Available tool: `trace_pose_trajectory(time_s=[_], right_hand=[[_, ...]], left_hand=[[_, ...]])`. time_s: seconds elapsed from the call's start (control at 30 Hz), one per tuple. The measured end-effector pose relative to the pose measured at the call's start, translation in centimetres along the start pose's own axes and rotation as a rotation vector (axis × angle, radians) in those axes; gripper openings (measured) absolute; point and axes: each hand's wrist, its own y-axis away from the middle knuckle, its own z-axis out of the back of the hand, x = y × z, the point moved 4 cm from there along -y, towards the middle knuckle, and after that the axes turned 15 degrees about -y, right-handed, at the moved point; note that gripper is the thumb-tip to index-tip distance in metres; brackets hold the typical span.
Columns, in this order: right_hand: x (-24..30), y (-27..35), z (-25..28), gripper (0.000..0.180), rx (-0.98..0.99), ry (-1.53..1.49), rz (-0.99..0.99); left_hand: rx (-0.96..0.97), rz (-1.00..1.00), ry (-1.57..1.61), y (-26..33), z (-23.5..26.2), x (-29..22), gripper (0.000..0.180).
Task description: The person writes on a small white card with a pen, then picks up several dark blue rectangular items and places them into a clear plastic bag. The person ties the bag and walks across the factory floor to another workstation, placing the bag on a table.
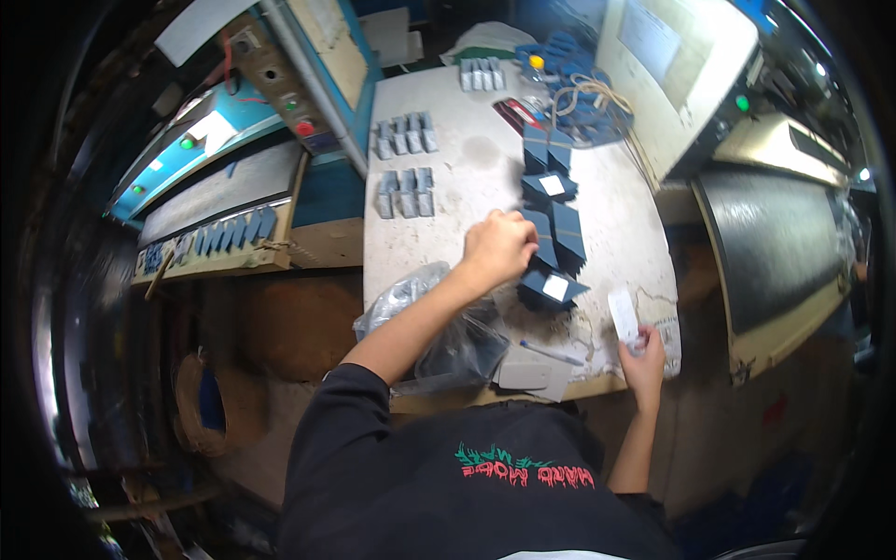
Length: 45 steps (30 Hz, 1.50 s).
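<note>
My left hand [501, 247] is closed over the left edge of a row of dark blue card bundles [567, 231]. Its fingertips are turned away, so whatever they pinch is hidden. White paper slips lie on two of the bundles: a near slip [555, 287] and a far slip [552, 185]. Thin bands cross some of the bundles. At the table's right front, my right hand [644, 359] pinches a strip of white paper [622, 312], which points away from me.
Small grey-blue stacks [407, 192] stand in groups on the white table [476, 201]. A clear plastic bag [448, 350], a pen [553, 353] and a pale tag [525, 375] lie near the front edge. Cable [597, 93] and a yellow-capped bottle [535, 82] sit at the back. Machines flank both sides.
</note>
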Motion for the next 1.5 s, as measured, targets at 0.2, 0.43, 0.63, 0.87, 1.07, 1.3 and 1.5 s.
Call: trace_pose_trajectory(time_s=[0.2, 0.43, 0.63, 0.87, 1.07, 1.3, 1.5], right_hand=[[11.5, -1.5, -1.1, 0.048, 0.099, -0.156, 0.142], [15.8, -2.7, -4.9, 0.048, 0.23, -0.041, 0.315], [15.9, -3.1, -6.1, 0.048, 0.211, 0.107, 0.354], [16.4, -4.0, -7.1, 0.048, 0.216, 0.125, 0.385], [16.5, -4.7, -8.6, 0.051, 0.138, 0.151, 0.413], [16.8, -4.0, -7.8, 0.042, 0.049, 0.088, 0.466], [9.7, -0.8, -7.6, 0.019, 0.434, -0.098, 0.325]], left_hand=[[-0.017, 0.023, -0.015, -0.4, 0.5, -0.2, 0.009], [0.053, 0.048, -0.032, -1.5, 0.0, -0.1, 0.01], [0.087, -0.021, -0.148, -1.8, -1.2, -0.4, 0.011], [0.098, -0.014, 0.0, -1.5, -1.6, -0.4, 0.009], [0.08, -0.032, 0.165, -1.4, -1.9, -0.1, 0.008], [0.056, 0.001, 0.192, -0.6, 0.9, 0.6, 0.015], [0.201, 0.035, 0.218, 5.4, 7.2, 6.4, 0.034]])
